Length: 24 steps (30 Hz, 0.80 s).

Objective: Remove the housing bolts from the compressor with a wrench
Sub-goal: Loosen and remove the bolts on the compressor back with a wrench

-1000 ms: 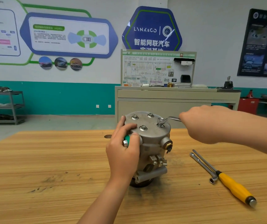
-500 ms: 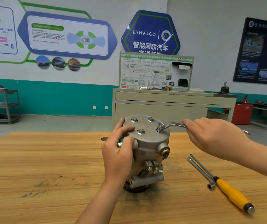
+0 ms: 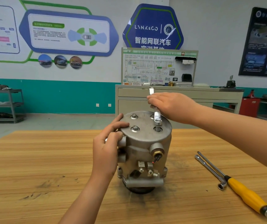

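Note:
A grey metal compressor stands upright on the wooden table. Its round top plate carries several bolts; one bolt at the right front stands raised with its thread showing. A silver wrench sits on that bolt's head and points away from me. My right hand grips the wrench's shaft from the right. My left hand holds the compressor's left side, with fingers curled over the rim of the top plate. Two other bolts sit flush.
A thin L-shaped socket wrench and a yellow-handled screwdriver lie on the table to the right of the compressor. Behind the table stand a beige cabinet with a display board, and a metal shelf rack at far left.
The wrench has swung from pointing right to pointing away from me, and my right hand moved with it. The bolt under it now stands higher, thread exposed. My left hand stayed on the compressor.

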Each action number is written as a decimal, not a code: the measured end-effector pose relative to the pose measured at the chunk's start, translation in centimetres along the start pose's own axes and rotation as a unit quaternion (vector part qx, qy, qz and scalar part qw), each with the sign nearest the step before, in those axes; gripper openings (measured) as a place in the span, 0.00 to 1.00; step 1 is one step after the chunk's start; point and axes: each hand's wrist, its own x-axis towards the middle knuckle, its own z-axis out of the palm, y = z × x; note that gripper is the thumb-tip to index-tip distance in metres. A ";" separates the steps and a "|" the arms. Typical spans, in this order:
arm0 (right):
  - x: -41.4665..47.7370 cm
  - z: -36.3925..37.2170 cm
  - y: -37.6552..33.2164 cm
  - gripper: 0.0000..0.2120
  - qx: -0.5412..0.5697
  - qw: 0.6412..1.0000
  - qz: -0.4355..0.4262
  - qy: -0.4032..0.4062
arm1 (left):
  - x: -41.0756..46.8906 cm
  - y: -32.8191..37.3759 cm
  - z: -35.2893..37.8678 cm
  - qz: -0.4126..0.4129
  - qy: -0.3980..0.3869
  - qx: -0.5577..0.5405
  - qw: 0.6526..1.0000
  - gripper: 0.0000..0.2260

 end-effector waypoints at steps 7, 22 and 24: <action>-3.1 0.0 -0.2 0.05 -0.015 0.995 0.095 0.039 | 0.5 0.4 -1.3 -0.006 -0.035 0.052 0.998 0.14; -3.3 -1.9 -0.3 0.05 0.011 0.992 0.122 0.041 | 1.7 6.3 4.2 0.111 -0.184 0.439 0.873 0.21; -3.4 -2.1 -0.5 0.05 0.010 0.992 0.122 0.024 | 1.9 6.0 4.6 0.100 -0.168 0.440 0.877 0.16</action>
